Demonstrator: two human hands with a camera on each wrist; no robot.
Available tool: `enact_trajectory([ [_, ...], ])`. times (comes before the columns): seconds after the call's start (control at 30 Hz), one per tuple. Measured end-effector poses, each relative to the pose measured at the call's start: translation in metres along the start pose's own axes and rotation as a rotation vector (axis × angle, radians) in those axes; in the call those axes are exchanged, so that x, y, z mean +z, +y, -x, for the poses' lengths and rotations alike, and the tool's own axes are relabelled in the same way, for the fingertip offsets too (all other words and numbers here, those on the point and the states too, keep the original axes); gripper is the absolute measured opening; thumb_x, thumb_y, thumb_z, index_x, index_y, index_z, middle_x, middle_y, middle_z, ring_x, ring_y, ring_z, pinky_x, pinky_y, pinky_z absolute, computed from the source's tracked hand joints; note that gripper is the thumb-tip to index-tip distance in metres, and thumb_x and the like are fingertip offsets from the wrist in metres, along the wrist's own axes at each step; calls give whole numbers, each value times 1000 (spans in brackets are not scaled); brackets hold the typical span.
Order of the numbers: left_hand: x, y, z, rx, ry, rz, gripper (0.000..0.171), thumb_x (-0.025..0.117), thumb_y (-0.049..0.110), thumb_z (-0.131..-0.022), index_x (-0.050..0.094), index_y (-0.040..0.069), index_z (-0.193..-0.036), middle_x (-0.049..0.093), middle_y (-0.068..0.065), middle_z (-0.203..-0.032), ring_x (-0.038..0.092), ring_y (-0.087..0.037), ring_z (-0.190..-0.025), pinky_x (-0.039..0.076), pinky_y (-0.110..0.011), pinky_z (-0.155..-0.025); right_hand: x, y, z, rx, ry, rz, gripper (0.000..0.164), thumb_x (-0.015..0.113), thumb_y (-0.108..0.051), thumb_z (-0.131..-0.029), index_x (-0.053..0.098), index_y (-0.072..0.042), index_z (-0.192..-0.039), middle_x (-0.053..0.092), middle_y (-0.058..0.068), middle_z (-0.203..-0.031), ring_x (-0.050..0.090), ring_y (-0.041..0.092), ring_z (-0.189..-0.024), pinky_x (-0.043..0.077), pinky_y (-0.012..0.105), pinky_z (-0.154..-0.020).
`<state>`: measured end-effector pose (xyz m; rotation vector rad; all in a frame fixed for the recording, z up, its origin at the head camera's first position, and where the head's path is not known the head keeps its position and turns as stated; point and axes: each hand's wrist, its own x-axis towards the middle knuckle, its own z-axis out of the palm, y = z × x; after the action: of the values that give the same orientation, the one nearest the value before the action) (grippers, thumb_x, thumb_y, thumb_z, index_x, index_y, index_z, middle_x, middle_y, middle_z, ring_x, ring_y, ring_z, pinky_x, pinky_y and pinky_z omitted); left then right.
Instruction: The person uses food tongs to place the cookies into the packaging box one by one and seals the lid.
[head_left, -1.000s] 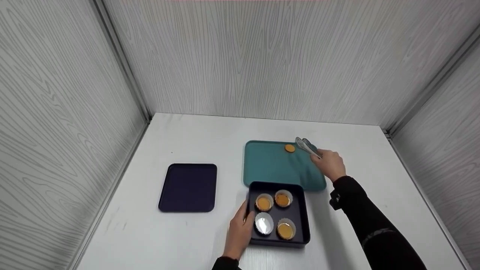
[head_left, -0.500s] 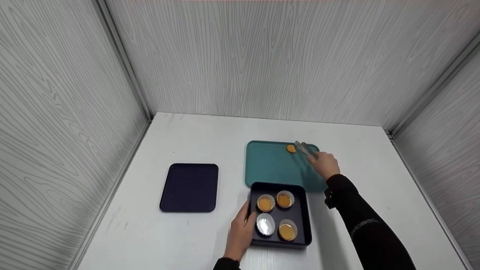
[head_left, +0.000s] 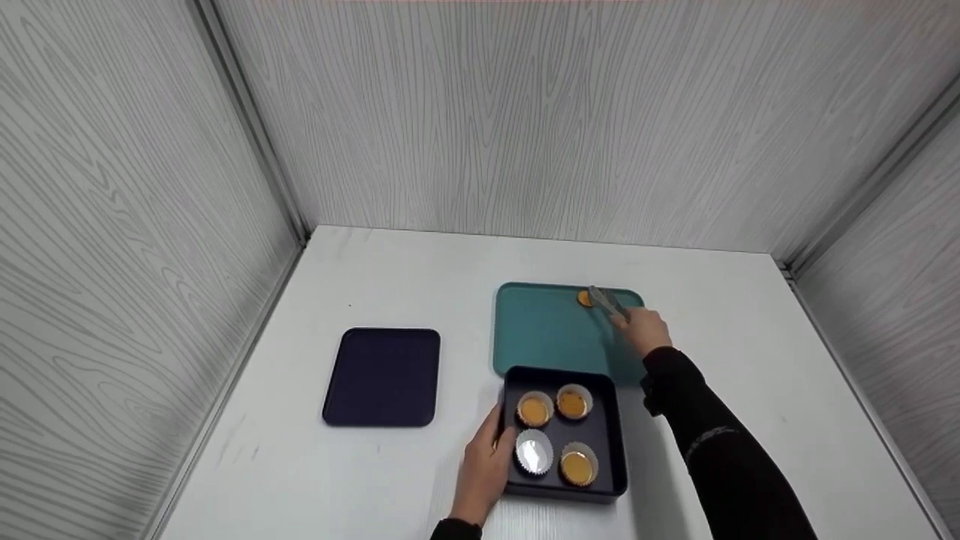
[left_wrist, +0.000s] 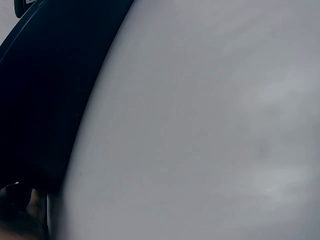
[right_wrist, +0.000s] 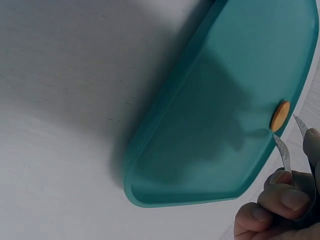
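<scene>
Teal tray (head_left: 536, 330), dark box (head_left: 566, 493), metal tongs (right_wrist: 283, 149), orange disc (right_wrist: 280, 116): positions noted

All places taken from the teal tray. Pale wood-grained walls (head_left: 480, 112) rise behind it and at both sides. The white desk (head_left: 360, 480) lies beneath it. The tray itself is flat, with rounded corners and a low rim; a shadow falls across it.

Dark box: on my side of the tray, its far rim overlapping the tray's near edge in the head view; contact between the two cannot be judged. Navy tray (head_left: 382, 379): flat, squarish, left of the teal tray and well apart from it.

My left grip (head_left: 484, 472) clasps the box's left wall, in front of the teal tray's near left corner. My right grip (head_left: 645, 330), at the tray's right side, has its fingers curled around the metal tongs, which point toward the tray's far rim, tips parted.

Four fluted cups (head_left: 534, 453) stand in the box. The two nearer the tray contain orange rounds (head_left: 535, 412); of the two farther from it, the right contains a yellow round (head_left: 577, 469) and the left shows a shiny base.

Orange disc: on the teal tray beside its far rim, right of the tray's middle. Tong tips just beside it; touching or not, I cannot tell.
</scene>
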<state>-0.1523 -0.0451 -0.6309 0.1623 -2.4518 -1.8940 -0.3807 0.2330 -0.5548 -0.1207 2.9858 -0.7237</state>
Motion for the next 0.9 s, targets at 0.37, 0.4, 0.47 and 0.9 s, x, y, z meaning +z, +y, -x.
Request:
enact_trajectory([
  [0.37,0,1,3,8,-17,24,55,51,36,-108,41,19,-159,47,-2,-157,44,-25,-145,36,-48,-119,0,-8,2,-21,8,64,32,65,-24,-102,63,-1,-80,63,12,-71,54,23,-61,45,37,-58],
  [0.4,0,1,3,10,-14,21,55,51,36,-108,41,19,-159,47,-2,-157,44,-25,-145,36,-48,-119,-1,-9,3,-24,11,69,32,65,-24,-102,62,-1,-79,63,12,-71,54,23,-61,45,37,-58],
  [0.47,0,1,3,6,-13,18,55,51,37,-107,41,19,-159,46,-2,-157,43,-25,-145,36,-47,-120,-1,-11,4,-24,13,79,32,67,-23,-101,61,-3,-78,63,11,-70,55,23,-62,45,37,-59],
  [0.9,-2,1,1,-4,-14,17,56,51,39,-107,41,20,-159,46,-2,-157,43,-25,-145,36,-47,-120,-2,-29,4,-34,103,181,24,75,-22,-95,79,-3,-110,75,20,-96,71,39,-86,59,54,-74],
])
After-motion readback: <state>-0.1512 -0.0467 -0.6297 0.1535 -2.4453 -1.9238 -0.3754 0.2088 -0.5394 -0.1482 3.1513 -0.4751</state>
